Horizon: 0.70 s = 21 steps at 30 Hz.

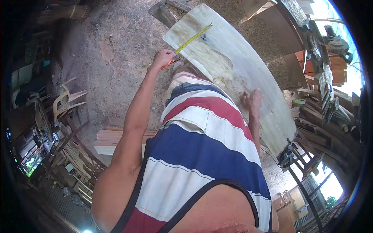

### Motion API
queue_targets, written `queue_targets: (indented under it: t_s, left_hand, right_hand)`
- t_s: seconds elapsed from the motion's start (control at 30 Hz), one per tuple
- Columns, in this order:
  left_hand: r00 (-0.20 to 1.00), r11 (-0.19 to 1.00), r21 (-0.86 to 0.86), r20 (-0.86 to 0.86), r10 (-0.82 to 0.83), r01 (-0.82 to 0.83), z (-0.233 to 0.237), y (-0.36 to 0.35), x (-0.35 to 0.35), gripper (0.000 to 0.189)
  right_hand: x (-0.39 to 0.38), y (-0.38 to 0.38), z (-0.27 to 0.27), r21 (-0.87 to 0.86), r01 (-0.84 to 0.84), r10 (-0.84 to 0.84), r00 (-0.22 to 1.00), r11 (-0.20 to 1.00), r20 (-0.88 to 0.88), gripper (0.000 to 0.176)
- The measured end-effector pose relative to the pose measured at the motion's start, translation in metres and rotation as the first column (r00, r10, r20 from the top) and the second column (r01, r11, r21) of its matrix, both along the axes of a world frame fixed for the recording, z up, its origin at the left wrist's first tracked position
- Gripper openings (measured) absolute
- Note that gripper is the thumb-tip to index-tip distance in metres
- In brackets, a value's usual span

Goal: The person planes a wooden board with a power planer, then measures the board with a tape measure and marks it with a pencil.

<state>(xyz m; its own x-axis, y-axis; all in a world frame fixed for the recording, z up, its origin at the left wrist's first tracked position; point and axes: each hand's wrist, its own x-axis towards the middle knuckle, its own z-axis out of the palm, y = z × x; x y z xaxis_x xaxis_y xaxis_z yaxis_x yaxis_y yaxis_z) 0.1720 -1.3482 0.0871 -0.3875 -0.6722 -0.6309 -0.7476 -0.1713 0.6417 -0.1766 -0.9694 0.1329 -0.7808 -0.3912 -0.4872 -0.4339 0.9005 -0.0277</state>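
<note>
A long pale plywood board (248, 58) lies slanted in front of me. My left hand (162, 58) is at its near edge, closed on an orange tape measure case (169, 63). The yellow tape blade (193, 38) runs from that hand across the board's width to the far edge. My right hand (252, 100) rests on the board's surface farther along, fingers spread, holding nothing. My striped sleeveless shirt (202, 147) fills the lower middle of the view and hides part of the board's near edge.
A power saw (287, 157) with a cord sits by the board's right end. Planks (116, 138) are stacked on the dirt floor at the left, near a pale plastic chair (68, 99). Lumber and tools crowd a bench (322, 73) at the right.
</note>
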Motion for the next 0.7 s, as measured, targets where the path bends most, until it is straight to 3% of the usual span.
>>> queue_targets:
  t_s: [0.17, 0.23, 0.7]
  left_hand:
    - [0.992, 0.997, -0.034, -0.102, 0.071, -0.075, 0.003, 0.005, -0.009, 0.027]
    - [0.993, 0.997, -0.065, -0.111, 0.045, -0.053, 0.007, 0.005, -0.01, 0.029]
    - [0.999, 1.0, -0.015, 0.047, 0.009, -0.009, 0.024, 0.0, -0.023, 0.022]
  right_hand:
    - [0.006, 0.0, 0.009, -0.042, -0.056, 0.053, 0.997, 0.998, -0.059, 0.087]
    - [0.005, -0.006, 0.017, -0.013, -0.021, 0.022, 1.0, 1.0, 0.007, 0.089]
    - [-0.006, -0.016, 0.028, 0.0, -0.007, 0.007, 0.997, 1.0, 0.074, 0.09]
